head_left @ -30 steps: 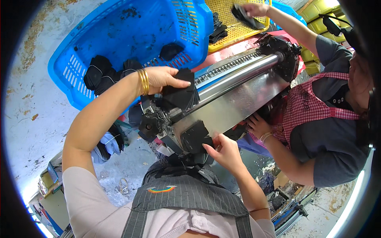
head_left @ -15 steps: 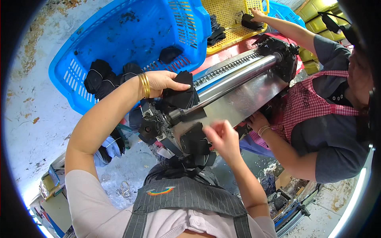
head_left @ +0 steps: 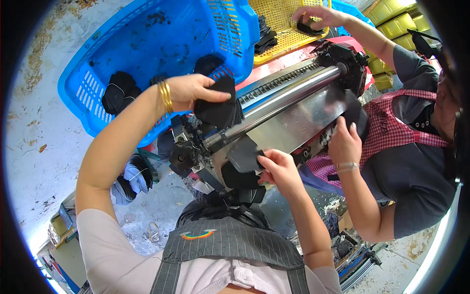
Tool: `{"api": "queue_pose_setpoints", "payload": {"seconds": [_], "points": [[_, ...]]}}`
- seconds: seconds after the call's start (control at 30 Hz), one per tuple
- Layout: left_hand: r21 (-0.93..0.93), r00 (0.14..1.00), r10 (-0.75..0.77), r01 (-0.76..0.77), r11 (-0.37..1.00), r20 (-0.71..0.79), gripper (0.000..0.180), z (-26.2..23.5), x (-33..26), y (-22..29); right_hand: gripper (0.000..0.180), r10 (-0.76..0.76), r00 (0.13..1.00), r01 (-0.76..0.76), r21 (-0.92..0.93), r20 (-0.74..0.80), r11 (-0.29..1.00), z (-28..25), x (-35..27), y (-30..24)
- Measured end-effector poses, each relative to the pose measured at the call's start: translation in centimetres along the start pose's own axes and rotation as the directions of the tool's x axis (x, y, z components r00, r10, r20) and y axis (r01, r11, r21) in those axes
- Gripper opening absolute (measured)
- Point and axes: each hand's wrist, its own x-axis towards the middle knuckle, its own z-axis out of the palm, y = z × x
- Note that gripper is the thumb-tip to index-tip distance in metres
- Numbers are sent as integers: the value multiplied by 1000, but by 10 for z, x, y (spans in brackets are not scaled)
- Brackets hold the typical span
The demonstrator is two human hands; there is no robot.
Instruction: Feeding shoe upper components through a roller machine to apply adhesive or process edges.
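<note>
**Two of us at the roller machine, dark cloth in both hands**

We're looking down on a roller machine (head_left: 293,122), standing on a pale, stained concrete floor (head_left: 29,147) with scraps scattered about. Behind the machine sits a big blue basket (head_left: 147,39) with dark bundles (head_left: 119,90) lying at its near wall, and beside it a yellow basket (head_left: 289,34) with more dark pieces along its left side.

The machine's shiny steel roller (head_left: 279,105) runs its long axis diagonally, from the black gear end at our lower left up toward the far right end. A flat metal plate lies just below it, along the same line.

Our left hand (head_left: 188,90), gold bangles (head_left: 165,96) on the wrist, curls its fingers around a dark piece of cloth (head_left: 218,110), pressing it at the left end of the roller. Our right hand (head_left: 279,169) pinches another dark piece (head_left: 243,159) between thumb and fingers at the plate's near left corner, the piece hanging down over the machine's front edge.

Across from us a co-worker in a red checked apron (head_left: 387,132) rests one hand (head_left: 344,142) on the plate's right edge, fingers spread loosely on dark material, and stretches the other hand (head_left: 316,17) into the yellow basket, touching a dark piece there.
</note>
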Motion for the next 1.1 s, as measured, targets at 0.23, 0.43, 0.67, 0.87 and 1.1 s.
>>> {"api": "queue_pose_setpoints", "payload": {"seconds": [0.23,0.43,0.67,0.87,1.1], "points": [[-7,992,-123,123,992,4,27,-2,14,-21,37,-460,886,316,-645,-63,696,14,-18,26],[71,990,90,-83,994,-113,34,-3,-5,8,23,-431,900,256,-717,-69,649,10,-38,29],[92,974,204,-195,976,-97,36,8,-22,17,11,-617,787,409,-758,11,508,-1,-38,23],[50,999,45,-45,998,-1,33,6,-18,3,16,-243,958,199,-262,-151,944,-1,-47,10],[21,998,-61,61,998,16,30,13,2,-4,23,-38,999,39,93,-18,995,16,-6,-10]]}}
